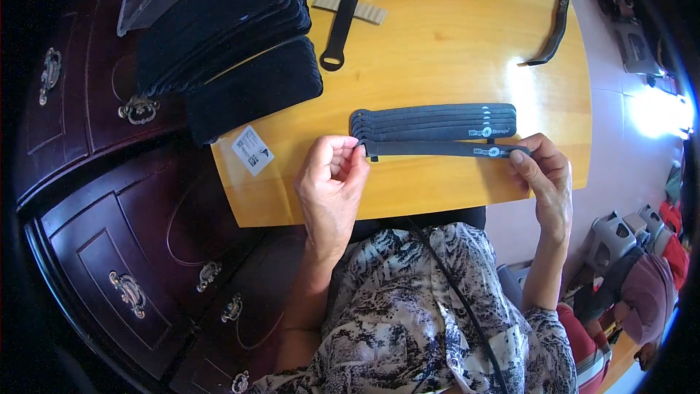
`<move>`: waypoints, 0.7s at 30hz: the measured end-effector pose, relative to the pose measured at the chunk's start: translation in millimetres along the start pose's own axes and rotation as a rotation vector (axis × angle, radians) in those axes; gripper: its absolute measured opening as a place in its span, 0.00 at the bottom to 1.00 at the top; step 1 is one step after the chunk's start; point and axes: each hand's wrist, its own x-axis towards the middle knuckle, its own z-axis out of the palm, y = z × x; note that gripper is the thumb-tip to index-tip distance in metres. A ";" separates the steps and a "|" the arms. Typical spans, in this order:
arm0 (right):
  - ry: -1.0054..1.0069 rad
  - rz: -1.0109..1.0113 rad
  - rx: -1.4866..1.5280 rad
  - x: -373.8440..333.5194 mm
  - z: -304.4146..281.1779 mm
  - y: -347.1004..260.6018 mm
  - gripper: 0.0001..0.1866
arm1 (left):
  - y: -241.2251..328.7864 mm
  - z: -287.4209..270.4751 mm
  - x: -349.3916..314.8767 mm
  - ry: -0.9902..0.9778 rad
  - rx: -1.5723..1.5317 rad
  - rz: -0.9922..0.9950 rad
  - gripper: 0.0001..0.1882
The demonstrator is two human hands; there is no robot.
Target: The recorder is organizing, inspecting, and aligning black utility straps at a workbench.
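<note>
Between my two hands a dark grey hook-and-loop strap [430,149] is stretched out level, just above the table's front edge. My left hand [332,186] pinches its left end with thumb and fingertips. At the other end, beside a pale printed mark, my right hand [543,175] grips it between thumb and fingers. Directly beyond it lies a fanned stack of similar straps [430,120], their looped ends to the left. A black strap with a slotted round end [344,22] rests farther back, across a corrugated cardboard strip [368,13].
On the left, tall piles of black strap bundles [255,91] stand on the yellow table [452,44], near a white label card [252,150]. One curved black strap [555,29] lies at the right edge. Dark wooden drawers [109,277] are at left; another person [645,292] sits at lower right.
</note>
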 end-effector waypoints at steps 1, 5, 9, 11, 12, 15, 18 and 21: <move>0.017 -0.013 -0.001 0.5 -0.1 -0.6 0.08 | 0.9 0.2 0.5 -0.003 0.008 0.002 0.07; 0.035 -0.023 -0.009 2.7 -0.6 -0.3 0.08 | -1.1 1.6 1.4 0.012 0.037 0.015 0.07; 0.041 -0.013 -0.014 3.9 -0.9 0.1 0.08 | 3.8 3.0 3.0 -0.003 0.101 0.002 0.08; 0.038 -0.007 -0.011 3.9 -0.2 -1.2 0.08 | 4.3 3.3 3.2 -0.011 0.128 -0.010 0.09; 0.038 -0.007 -0.010 4.2 0.7 -1.2 0.08 | 4.1 3.1 3.0 -0.010 0.134 -0.005 0.09; 0.054 0.011 0.014 4.3 2.2 -0.1 0.08 | 1.4 2.9 2.1 -0.013 0.124 0.001 0.10; 0.055 0.023 0.004 4.0 1.1 -0.1 0.08 | 3.1 2.2 1.7 -0.021 0.106 0.003 0.10; 0.044 0.011 -0.002 5.4 0.8 -0.3 0.08 | 0.8 1.5 0.4 -0.023 0.108 -0.004 0.09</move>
